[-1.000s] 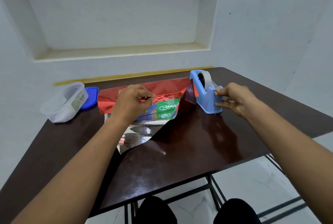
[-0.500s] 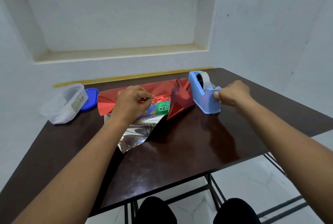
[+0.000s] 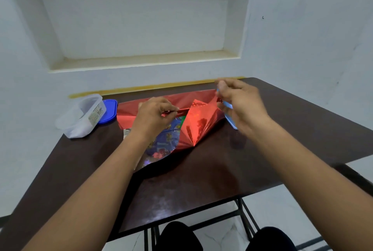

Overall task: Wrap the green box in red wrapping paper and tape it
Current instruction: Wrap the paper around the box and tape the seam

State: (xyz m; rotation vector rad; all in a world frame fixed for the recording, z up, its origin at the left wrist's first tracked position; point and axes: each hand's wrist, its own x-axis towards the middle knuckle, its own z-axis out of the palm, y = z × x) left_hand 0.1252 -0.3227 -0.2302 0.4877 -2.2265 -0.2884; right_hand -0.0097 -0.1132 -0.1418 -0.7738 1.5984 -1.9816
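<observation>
On the counter (image 3: pixel 201 180) I see the red wrapping paper (image 3: pixel 199 121) lying loose over the green box (image 3: pixel 183 118), thin, slick foil that I judge will spring open unless held at the seam. My left hand (image 3: pixel 153 115) pinches that folded edge on top of the box. My right hand (image 3: pixel 240 103) hovers with thumb and fingertips pinched beside the tape dispenser (image 3: pixel 230 117); I can't see any tape.

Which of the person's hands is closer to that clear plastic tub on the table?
Left. The left hand pinches the red paper just right of the tub, with the blue lid between them. The right hand is raised farther right, over the tape dispenser.
</observation>
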